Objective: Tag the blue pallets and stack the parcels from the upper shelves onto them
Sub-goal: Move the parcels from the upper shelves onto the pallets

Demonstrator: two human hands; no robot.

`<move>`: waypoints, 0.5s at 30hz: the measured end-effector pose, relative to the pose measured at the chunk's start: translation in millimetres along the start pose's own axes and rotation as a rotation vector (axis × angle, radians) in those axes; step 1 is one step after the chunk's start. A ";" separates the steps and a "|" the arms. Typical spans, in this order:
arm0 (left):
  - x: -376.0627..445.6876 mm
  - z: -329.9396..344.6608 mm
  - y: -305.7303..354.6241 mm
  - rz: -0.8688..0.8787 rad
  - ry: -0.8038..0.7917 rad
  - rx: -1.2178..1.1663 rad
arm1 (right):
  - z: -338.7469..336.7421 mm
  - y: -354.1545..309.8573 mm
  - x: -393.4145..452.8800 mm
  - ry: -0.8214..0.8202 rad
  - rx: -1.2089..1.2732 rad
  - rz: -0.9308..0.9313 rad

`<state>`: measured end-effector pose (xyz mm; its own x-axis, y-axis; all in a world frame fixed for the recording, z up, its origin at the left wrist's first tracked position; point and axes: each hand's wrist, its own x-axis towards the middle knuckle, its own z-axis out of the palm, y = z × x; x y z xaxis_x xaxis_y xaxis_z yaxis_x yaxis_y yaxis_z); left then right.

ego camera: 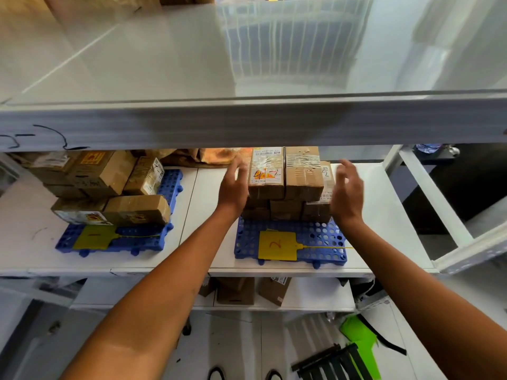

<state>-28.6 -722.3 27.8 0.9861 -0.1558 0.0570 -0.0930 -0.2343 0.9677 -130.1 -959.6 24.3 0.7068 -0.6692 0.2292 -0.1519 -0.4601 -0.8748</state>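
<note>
Two blue pallets [290,237] [115,242] on a white shelf [208,215], yellow tags [277,245], stacked parcels [288,185], left hand [234,187] and right hand [347,193] spread beside the stack, holding nothing.

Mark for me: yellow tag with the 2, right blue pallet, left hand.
yellow tag [276,244], head view, middle of its flat face.
right blue pallet [321,234], head view, bare grid top.
left hand [233,187], head view, back of hand.

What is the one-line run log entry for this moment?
left hand open beside parcel stack | right hand open | right pallet tagged
</note>
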 end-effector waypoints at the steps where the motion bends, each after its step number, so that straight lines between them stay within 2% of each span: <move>1: -2.1 -4.4 -6.4 -0.025 0.092 -0.043 | -4.2 10.7 2.5 0.092 0.056 0.098; 3: -11.6 -12.9 -28.4 -0.152 0.297 -0.078 | -13.2 39.7 1.8 0.197 0.043 0.340; 5: -27.5 -18.7 -57.8 -0.354 0.371 -0.017 | -19.1 73.0 -8.3 0.109 -0.047 0.556; 7: -44.9 -18.1 -84.8 -0.495 0.224 0.044 | -18.6 96.7 -22.9 -0.044 -0.076 0.630; 9: -59.0 -14.8 -99.2 -0.518 0.007 0.089 | -15.9 107.9 -33.6 -0.155 -0.078 0.593; 10: -63.7 -13.6 -102.7 -0.493 -0.051 0.115 | -15.0 110.6 -36.2 -0.188 -0.074 0.571; 15: -68.6 -11.5 -106.0 -0.447 -0.055 0.123 | -14.1 117.8 -30.7 -0.216 -0.010 0.563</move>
<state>-84.8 -675.7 -75.8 0.9248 -0.0635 -0.3752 0.3205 -0.4015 0.8580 -179.4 -1001.4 -79.7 0.6401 -0.6785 -0.3604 -0.5489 -0.0756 -0.8324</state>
